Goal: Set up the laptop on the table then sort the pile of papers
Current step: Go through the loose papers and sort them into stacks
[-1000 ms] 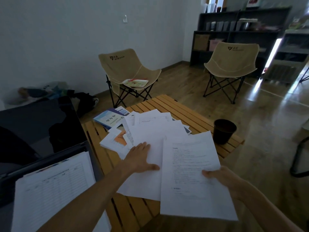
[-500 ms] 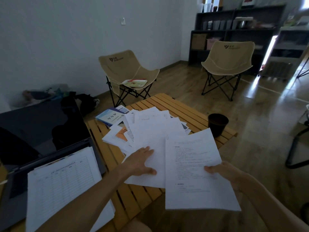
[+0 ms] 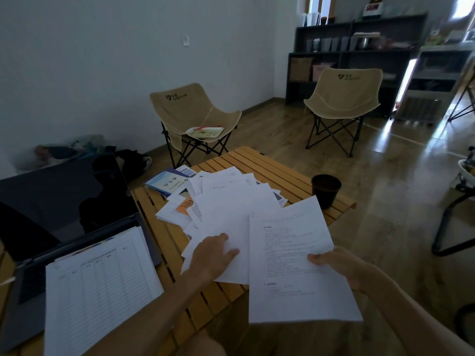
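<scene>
The loose pile of white printed papers (image 3: pixel 226 201) lies fanned across the slatted wooden tabletop (image 3: pixel 277 170), beside the open dark laptop (image 3: pixel 64 214) at its left end. The left hand (image 3: pixel 213 255) rests on the pile's near sheets, thumb curled over their edge. The right hand (image 3: pixel 336 263) pinches a separate printed sheet (image 3: pixel 295 265) by its right edge, raised beyond the tabletop's near edge.

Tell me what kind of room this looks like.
Probably a casual lounge or small office: two folding camp chairs, a low slatted wooden table and dark storage shelves along the wall.
</scene>
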